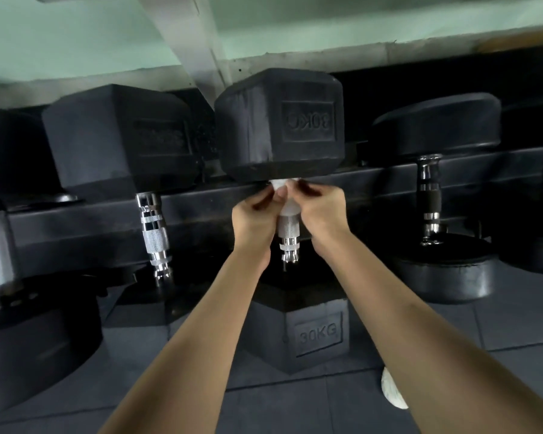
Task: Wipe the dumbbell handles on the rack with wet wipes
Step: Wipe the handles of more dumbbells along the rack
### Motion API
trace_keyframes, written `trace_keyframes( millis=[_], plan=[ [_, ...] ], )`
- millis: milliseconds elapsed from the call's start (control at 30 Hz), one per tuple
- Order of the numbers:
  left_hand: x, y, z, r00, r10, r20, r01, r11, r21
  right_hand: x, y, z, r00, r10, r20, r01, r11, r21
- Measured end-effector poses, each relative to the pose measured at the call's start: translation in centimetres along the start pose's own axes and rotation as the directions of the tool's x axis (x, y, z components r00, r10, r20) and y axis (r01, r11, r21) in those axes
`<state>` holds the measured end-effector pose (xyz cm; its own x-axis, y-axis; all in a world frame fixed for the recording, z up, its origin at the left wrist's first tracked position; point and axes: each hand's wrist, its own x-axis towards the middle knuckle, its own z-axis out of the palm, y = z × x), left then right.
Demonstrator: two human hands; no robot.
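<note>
- The wet wipe point(283, 195) is wrapped round the top of the handle point(289, 230) of the 30KG dumbbell point(279, 123), just under its far head, above the rack rail point(201, 208).
- The left hand point(257, 211) and right hand point(321, 209) each pinch the wipe with curled fingers, one on either side.
- Step in hand, by my judgement: wiping this handle, at its upper end only; the knurled lower part shows bare.
- The next move calls for drawing the wipe down the knurling with a twisting grip.
</note>
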<state>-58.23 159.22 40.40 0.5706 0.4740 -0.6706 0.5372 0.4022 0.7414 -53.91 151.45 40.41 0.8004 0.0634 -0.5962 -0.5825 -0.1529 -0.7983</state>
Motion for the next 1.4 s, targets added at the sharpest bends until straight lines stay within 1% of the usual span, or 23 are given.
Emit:
trace_keyframes(
  millis=[100, 167, 300, 400, 500, 600, 633, 700, 767, 900, 933, 967, 1000, 1067, 1100, 1167, 1233, 1267, 1300, 1333, 1400],
  plan=[
    [1.0, 0.0, -0.3, 0.998, -0.036, 0.054, 0.038, 0.998, -0.051, 0.8, 0.0, -0.9, 0.996, 0.056, 0.074, -0.064, 0.993, 0.104],
    [1.4, -0.2, -0.7, 0.997, -0.027, 0.075, 0.029, 0.999, -0.034, 1.1, 0.1, -1.2, 0.993, 0.055, 0.102, -0.066, 0.992, 0.11],
    [0.1, -1.8, -1.8, 0.998, -0.003, 0.068, -0.006, 0.992, 0.128, -0.8, 2.1, -2.0, 0.994, -0.034, 0.1, 0.038, 0.999, -0.035],
    [-0.5, -2.8, -2.4, 0.997, -0.007, 0.078, -0.01, 0.976, 0.216, -1.3, 2.9, -2.6, 0.99, -0.026, 0.142, 0.05, 0.984, -0.171],
    [-0.3, -1.7, -2.4, 0.992, -0.021, 0.124, -0.009, 0.971, 0.24, -0.2, 2.2, -3.2, 0.975, 0.003, 0.22, 0.039, 0.982, -0.183],
    [-0.1, -1.8, -2.7, 0.982, -0.004, 0.191, -0.045, 0.967, 0.249, -0.2, 2.4, -3.9, 0.956, -0.018, 0.293, 0.064, 0.987, -0.149],
    [-0.3, -2.0, -3.0, 0.976, 0.013, 0.218, -0.081, 0.95, 0.302, -0.5, 2.8, -4.2, 0.947, -0.018, 0.321, 0.07, 0.986, -0.15],
    [-0.4, -2.5, -3.7, 0.961, 0.023, 0.275, -0.143, 0.895, 0.423, -1.1, 3.7, -4.8, 0.927, 0.022, 0.374, 0.06, 0.977, -0.204],
    [-0.4, -2.7, -4.0, 0.954, -0.012, 0.299, -0.139, 0.866, 0.481, -1.0, 4.0, -5.2, 0.915, 0.082, 0.395, 0.032, 0.961, -0.274],
    [-0.9, -3.0, -3.7, 0.972, -0.021, 0.232, -0.068, 0.928, 0.367, -0.7, 3.6, -5.2, 0.907, 0.103, 0.409, 0.023, 0.956, -0.294],
    [-1.0, -3.2, -3.7, 0.969, -0.038, 0.243, -0.063, 0.917, 0.394, -0.9, 3.8, -5.3, 0.901, 0.117, 0.418, 0.017, 0.953, -0.302],
    [-1.0, -3.1, -3.8, 0.96, -0.064, 0.274, -0.076, 0.88, 0.47, -1.3, 4.1, -5.3, 0.892, 0.131, 0.432, 0.017, 0.946, -0.323],
    [-0.9, -3.0, -4.0, 0.945, -0.1, 0.312, -0.1, 0.82, 0.563, -1.6, 4.2, -5.3, 0.884, 0.143, 0.446, 0.027, 0.935, -0.354],
    [-0.6, -2.4, -4.3, 0.931, -0.16, 0.328, -0.122, 0.71, 0.694, -1.8, 4.0, -5.4, 0.884, 0.165, 0.437, 0.054, 0.894, -0.446],
    [-0.5, -2.0, -4.3, 0.931, -0.176, 0.32, -0.117, 0.686, 0.718, -1.8, 3.7, -5.3, 0.894, 0.166, 0.416, 0.074, 0.862, -0.502],
    [-0.9, -1.6, -4.3, 0.948, -0.157, 0.277, -0.099, 0.683, 0.724, -2.0, 3.2, -5.0, 0.918, 0.123, 0.377, 0.149, 0.774, -0.615],
    [-1.6, -1.5, -4.3, 0.969, -0.077, 0.233, -0.123, 0.669, 0.733, -2.7, 2.6, -4.8, 0.936, 0.039, 0.349, 0.245, 0.638, -0.73],
    [-2.0, -1.5, -4.5, 0.976, -0.034, 0.216, -0.137, 0.677, 0.723, -3.2, 2.4, -4.8, 0.943, 0.006, 0.333, 0.266, 0.587, -0.764],
    [-2.6, -1.4, -4.5, 0.979, 0.001, 0.206, -0.145, 0.71, 0.689, -3.6, 2.1, -5.0, 0.952, -0.025, 0.306, 0.264, 0.574, -0.775],
    [-3.1, -1.3, -4.6, 0.98, 0.015, 0.199, -0.14, 0.76, 0.634, -4.0, 1.7, -5.2, 0.962, -0.051, 0.268, 0.244, 0.6, -0.762],
    [-4.1, -1.0, -4.6, 0.979, -0.002, 0.205, -0.102, 0.865, 0.492, -4.9, 0.9, -5.9, 0.978, -0.047, 0.205, 0.174, 0.726, -0.665]
  ],
)
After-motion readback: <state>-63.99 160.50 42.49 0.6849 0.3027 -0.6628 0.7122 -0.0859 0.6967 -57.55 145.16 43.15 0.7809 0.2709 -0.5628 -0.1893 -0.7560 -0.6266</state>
